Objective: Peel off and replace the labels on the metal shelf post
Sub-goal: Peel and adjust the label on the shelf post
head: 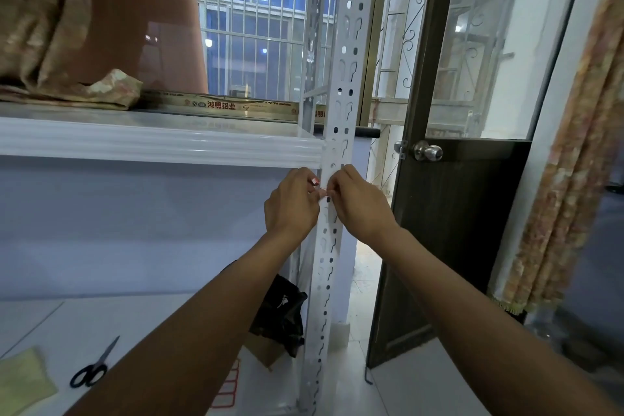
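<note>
A white perforated metal shelf post (341, 88) runs from top to bottom in the middle of the view. Just below the upper shelf (162, 142), both hands meet at the post. My left hand (292, 204) pinches a small red-and-white label (315, 182) at the post's left edge. My right hand (359, 203) has its fingertips curled against the post face beside that label, pinching at the same spot. The label is mostly hidden by my fingers.
Black scissors (93, 370), a yellow-green cloth (22, 382) and a sheet of red-outlined labels (228, 385) lie on the lower shelf. A dark bag (280, 311) sits behind the post. A dark door (449, 213) with a round knob stands open on the right, a curtain (574, 145) beyond it.
</note>
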